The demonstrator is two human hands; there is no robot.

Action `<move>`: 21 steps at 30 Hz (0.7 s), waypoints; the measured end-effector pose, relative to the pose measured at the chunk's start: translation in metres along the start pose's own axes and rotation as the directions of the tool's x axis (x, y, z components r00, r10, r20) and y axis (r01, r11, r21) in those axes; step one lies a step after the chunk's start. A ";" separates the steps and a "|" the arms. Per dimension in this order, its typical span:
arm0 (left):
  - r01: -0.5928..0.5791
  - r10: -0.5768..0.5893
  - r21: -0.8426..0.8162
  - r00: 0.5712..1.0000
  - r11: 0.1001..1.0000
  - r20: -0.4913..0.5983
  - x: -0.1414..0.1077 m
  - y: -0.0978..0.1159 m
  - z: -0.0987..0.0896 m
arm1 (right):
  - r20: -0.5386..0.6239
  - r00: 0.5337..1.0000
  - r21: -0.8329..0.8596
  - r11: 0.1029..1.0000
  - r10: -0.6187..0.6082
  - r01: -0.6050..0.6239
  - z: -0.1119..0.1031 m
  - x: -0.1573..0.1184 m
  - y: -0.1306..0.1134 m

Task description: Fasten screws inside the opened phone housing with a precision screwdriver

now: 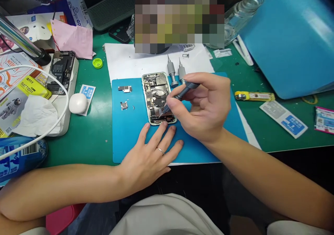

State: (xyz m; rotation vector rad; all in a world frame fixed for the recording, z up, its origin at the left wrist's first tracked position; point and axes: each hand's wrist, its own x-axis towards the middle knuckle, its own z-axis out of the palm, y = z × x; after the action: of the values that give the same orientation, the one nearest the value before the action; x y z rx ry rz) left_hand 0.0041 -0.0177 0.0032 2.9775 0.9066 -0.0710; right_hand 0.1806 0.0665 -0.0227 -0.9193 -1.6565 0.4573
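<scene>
Head view: a person's two bare hands work over an opened smartphone with its back off and metal-shielded innards showing [157,97], lying on a blue rectangular work mat [125,134] on a green table [88,137].
Right hand [206,106]: fingers curled closed around a slim dark screwdriver [182,92], pinched between thumb and fingertips; its tip rests on the phone's lower part.
Left hand [148,158]: lies flat on the mat, fingers spread and holding nothing, fingertips touching the phone's bottom edge; a silver ring [160,151] sits on one finger.
Mat, left of phone: two small loose metal parts [124,88], apart from each other.
Behind phone: two grey upright screwdriver handles [171,70] on a white sheet [122,61].
Table, left: white rounded earbud case [77,103], small green cap [97,63], a second opened phone [60,71].
Table, right: yellow cutter [254,96].
</scene>
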 end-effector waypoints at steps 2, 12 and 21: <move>0.000 0.000 0.000 1.000 1.000 -0.014 0.000 0.000 0.001 | 0.004 1.000 -0.002 1.000 -0.007 0.007 0.001 0.000 0.001; -0.008 0.009 0.037 0.999 0.999 -0.043 0.000 0.001 0.002 | 0.025 0.999 0.037 0.999 0.022 -0.023 0.003 -0.001 0.001; -0.007 0.008 0.007 0.999 1.000 -0.040 0.000 0.001 0.002 | 0.061 0.998 0.127 0.991 0.020 -0.027 0.002 0.003 -0.002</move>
State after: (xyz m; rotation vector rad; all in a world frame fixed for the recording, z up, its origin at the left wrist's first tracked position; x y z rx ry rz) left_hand 0.0045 -0.0182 0.0012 2.9990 0.9010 -0.0151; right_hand 0.1782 0.0674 -0.0199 -0.8379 -1.6509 0.6052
